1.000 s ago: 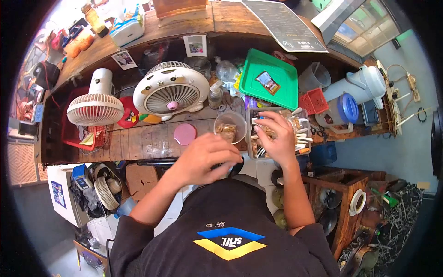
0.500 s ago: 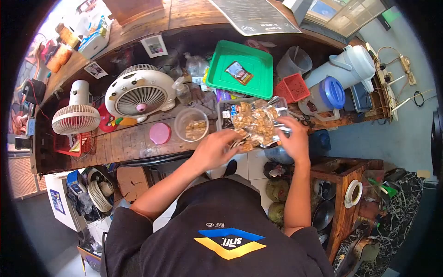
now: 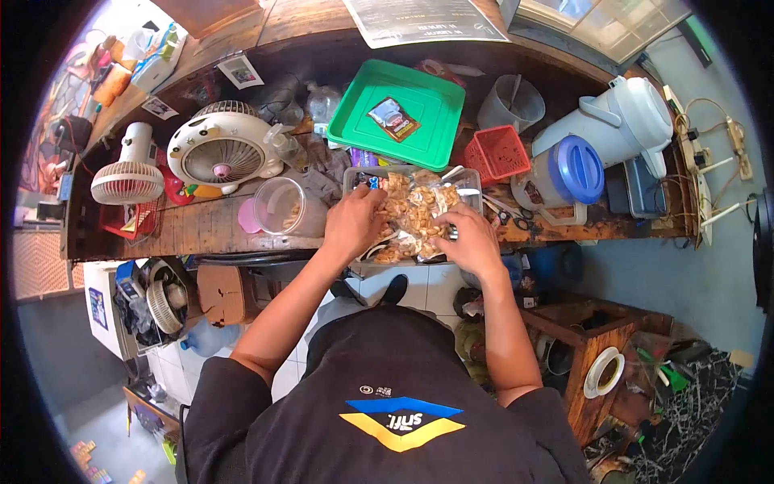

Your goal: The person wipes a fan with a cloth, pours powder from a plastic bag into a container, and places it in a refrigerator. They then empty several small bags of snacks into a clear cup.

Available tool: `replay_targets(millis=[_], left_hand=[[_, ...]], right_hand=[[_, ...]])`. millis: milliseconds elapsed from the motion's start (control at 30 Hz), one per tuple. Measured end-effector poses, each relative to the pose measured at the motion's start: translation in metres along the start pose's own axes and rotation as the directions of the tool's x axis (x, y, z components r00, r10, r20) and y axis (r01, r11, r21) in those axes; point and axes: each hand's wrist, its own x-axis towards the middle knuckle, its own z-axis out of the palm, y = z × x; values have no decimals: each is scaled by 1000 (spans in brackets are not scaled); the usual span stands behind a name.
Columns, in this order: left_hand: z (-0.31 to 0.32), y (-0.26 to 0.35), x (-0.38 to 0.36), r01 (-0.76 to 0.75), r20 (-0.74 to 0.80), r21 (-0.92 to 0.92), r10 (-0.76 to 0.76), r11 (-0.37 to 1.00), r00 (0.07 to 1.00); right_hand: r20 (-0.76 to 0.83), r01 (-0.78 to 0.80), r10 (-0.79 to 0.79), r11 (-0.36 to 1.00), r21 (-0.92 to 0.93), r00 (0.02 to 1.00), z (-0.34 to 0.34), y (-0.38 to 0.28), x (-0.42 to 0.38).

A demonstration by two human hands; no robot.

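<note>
Several small clear packets of brown snacks (image 3: 421, 206) are heaped in a clear rectangular container (image 3: 474, 187) at the wooden counter's front edge. My left hand (image 3: 355, 221) rests on the left side of the heap, its fingers bent against the packets. On the right side, my right hand (image 3: 469, 240) has its fingers curled on the packets. Whether either hand grips a packet is hard to make out. Left of the container stands a round clear tub (image 3: 284, 208) with a few snack pieces inside, next to a pink lid (image 3: 249, 216).
Behind the container lies a green tray (image 3: 435, 101) with a sachet (image 3: 393, 119). A red basket (image 3: 497, 153), a blue-lidded jug (image 3: 577, 171) and a large flask (image 3: 625, 121) stand to the right. Two fans (image 3: 219, 153) (image 3: 127, 182) are at the left.
Both hands and the packets are now lower into the container, and my left hand has moved onto the heap. The view has shifted, and the round tub now overlaps the pink lid.
</note>
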Motion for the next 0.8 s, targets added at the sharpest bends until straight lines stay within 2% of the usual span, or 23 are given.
replay_targets(millis=[67, 133, 167, 233, 267, 333, 367, 400, 433, 500, 533, 567, 600, 667, 700, 733, 800], left_hand=[[3, -1, -1, -43, -55, 27, 44, 999, 997], [4, 1, -1, -133, -183, 49, 140, 990, 973], [3, 1, -1, -123, -189, 52, 131, 991, 973], [-6, 6, 0, 80, 64, 4, -80, 997, 995], [-8, 9, -2, 89, 60, 6, -89, 996, 994], [-16, 18, -8, 103, -29, -244, -113, 964, 993], [-23, 22, -12, 110, -29, -244, -121, 964, 992], [-35, 28, -16, 121, -2, -374, -131, 919, 991], [-41, 31, -19, 132, 25, -497, -138, 858, 990], [-47, 20, -29, 129, 61, -567, -115, 814, 991], [-51, 17, -32, 121, 94, -635, -80, 763, 992], [-53, 17, -37, 78, 51, -767, -61, 637, 997], [-62, 19, -41, 77, 47, -768, -65, 636, 997], [-85, 22, -50, 124, 89, -913, -107, 388, 990], [-93, 20, -54, 137, 91, -933, -153, 332, 984], [-104, 15, -57, 132, 84, -935, -157, 330, 984], [-131, 1, -61, -56, -149, -763, -92, 643, 985]], right_hand=[[32, 27, -28, 999, 38, 999, -2, 7, 4], [78, 74, -80, 994, 83, 994, -3, 10, 8], [84, 83, -90, 993, 85, 992, -5, 10, 9], [271, -143, 88, 972, 188, 959, -13, 4, 12], [277, -136, 80, 973, 189, 958, -13, 5, 12], [46, 20, -44, 907, 421, 998, -12, 8, 12], [50, 19, -46, 898, 440, 998, -14, 9, 13], [57, 20, -51, 897, 442, 997, -15, 11, 14], [102, -27, -40, 813, 582, 994, -16, 13, 15], [169, -106, -44, 622, 776, 985, -20, 5, 17], [173, -106, -48, 622, 775, 984, -22, -2, 18], [147, -86, -65, 558, 825, 987, -23, -10, 19], [120, -65, -80, 491, 869, 990, -23, -15, 21], [101, -32, -110, 505, 863, 989, -21, -24, 28], [84, -16, -126, 461, 887, 988, -21, -30, 30], [66, -1, -142, 415, 910, 988, -21, -38, 33], [39, 27, -169, 369, 929, 985, -21, -55, 40]])
